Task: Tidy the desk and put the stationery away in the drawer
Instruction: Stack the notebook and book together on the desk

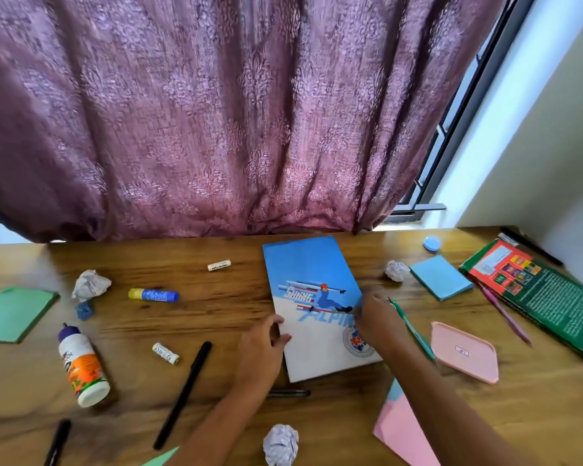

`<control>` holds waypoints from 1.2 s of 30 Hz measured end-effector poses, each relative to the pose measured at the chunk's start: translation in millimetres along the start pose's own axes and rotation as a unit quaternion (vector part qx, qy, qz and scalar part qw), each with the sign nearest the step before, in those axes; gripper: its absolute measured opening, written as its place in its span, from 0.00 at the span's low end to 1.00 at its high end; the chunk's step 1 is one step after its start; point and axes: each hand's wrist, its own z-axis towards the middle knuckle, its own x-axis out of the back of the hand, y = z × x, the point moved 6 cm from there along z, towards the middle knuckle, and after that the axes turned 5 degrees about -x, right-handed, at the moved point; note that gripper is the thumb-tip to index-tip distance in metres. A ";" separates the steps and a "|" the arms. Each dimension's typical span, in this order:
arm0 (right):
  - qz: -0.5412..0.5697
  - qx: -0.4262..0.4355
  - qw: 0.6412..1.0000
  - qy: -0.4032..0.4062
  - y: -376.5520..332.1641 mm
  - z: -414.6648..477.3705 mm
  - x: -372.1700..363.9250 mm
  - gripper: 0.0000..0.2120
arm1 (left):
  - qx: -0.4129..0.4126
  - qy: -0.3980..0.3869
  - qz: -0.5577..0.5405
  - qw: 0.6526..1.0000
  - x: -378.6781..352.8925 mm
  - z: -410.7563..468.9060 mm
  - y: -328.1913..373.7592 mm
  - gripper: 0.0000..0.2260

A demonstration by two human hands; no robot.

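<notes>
I observe my left hand (263, 344) pinching the notebook (312, 270) at its left edge. My right hand (376, 319), forearm reaching in from near right, meets the right edge; I cannot tell its grip.

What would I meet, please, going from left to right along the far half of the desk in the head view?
Green notepad, crumpled paper ball, glue stick, small white tube, skiing notebook, small paper ball, blue sticky pad, green book.
</notes>
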 end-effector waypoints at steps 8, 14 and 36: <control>0.117 0.055 0.991 -0.031 24.0 5.4 32.0 0.14 | -0.074 0.061 0.136 0.986 1.4 5.2 52.4 0.24; 0.122 -0.028 0.992 0.012 153.4 46.4 117.0 0.19 | -0.179 0.012 0.089 0.980 -93.0 25.0 168.9 0.21; -0.012 -0.284 0.959 -0.019 428.2 130.2 156.3 0.44 | -0.126 -0.281 0.089 0.947 -366.2 -20.2 330.4 0.15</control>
